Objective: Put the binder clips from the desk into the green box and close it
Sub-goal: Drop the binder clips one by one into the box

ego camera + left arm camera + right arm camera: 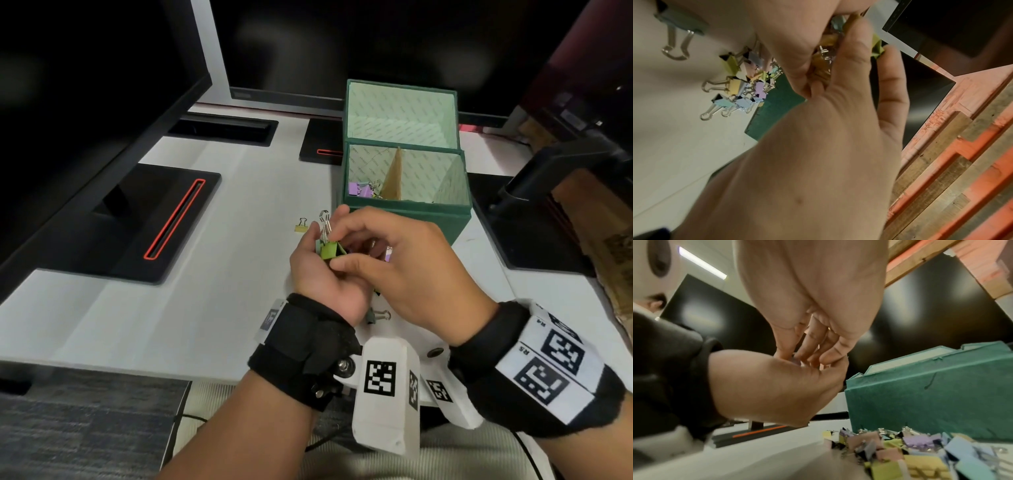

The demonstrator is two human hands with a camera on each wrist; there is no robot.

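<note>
The left hand [325, 274] is cupped palm-up just above the surface [212, 301], its fingers [337, 214] curled round a small bunch of clips; a green clip [329, 250] sits on top with its wire handles standing up. The right hand [394, 260] comes in from the other side, thumb and fingers [346, 264] pinching at that same green clip, so both hands meet over the bunch. From the left wrist, more clips [823, 65], yellowish, show tucked inside the closed palm.

Under and beside the hands, a loose pile of pastel clips [920, 454] lies on the surface right against the front wall of the box [407, 219]. One yellow clip [301, 226] lies alone just left of the hands, and a grey-green one [376, 316] lies near the wrists.

The box stands just beyond the hands, its lid [400, 116] hinged back and upright. Inside, a few purple clips [359, 190] rest in the left corner beside a brown divider [394, 178].

Black monitor stands [144, 219] sit at the left and back of the surface.
</note>
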